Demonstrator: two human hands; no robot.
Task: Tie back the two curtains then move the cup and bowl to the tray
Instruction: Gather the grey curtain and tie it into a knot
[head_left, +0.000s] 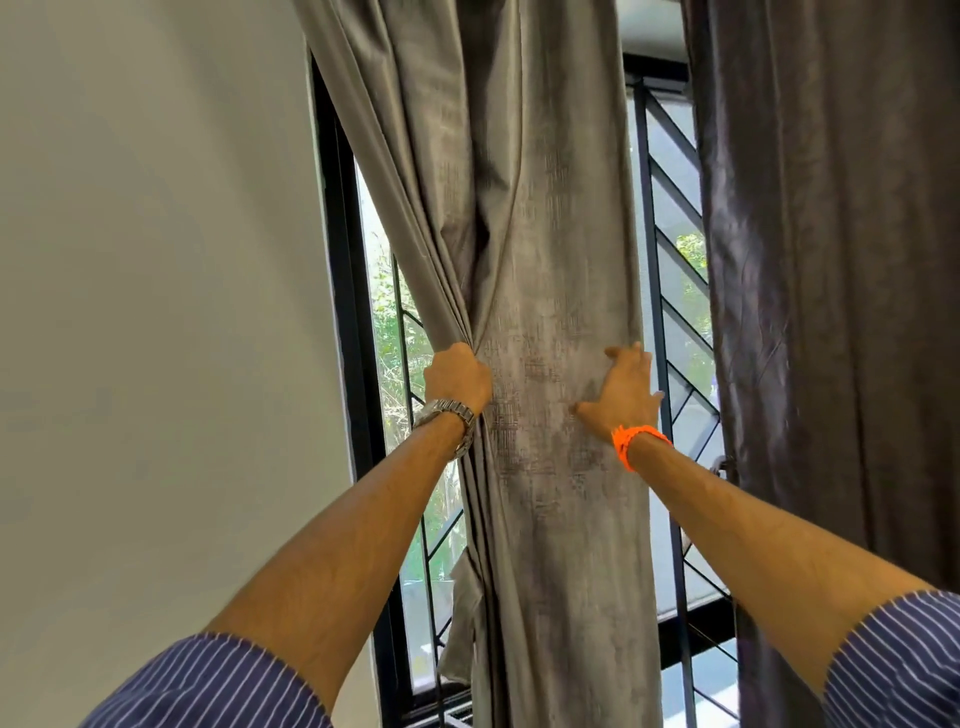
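A grey curtain (550, 218) hangs in front of the window, bunched into folds on its left side. My left hand (457, 379), with a metal watch on the wrist, grips the gathered left edge of this curtain. My right hand (626, 387), with an orange band on the wrist, curls round the curtain's right edge, thumb spread across the front of the cloth. A second, darker curtain (831, 260) hangs loose at the right. No cup, bowl or tray is in view.
A black-framed window (358, 291) with a diagonal metal grille (675, 291) stands behind the curtains. A plain wall (156, 260) fills the left. A loose strip of grey cloth (460, 623) hangs low beside the grey curtain.
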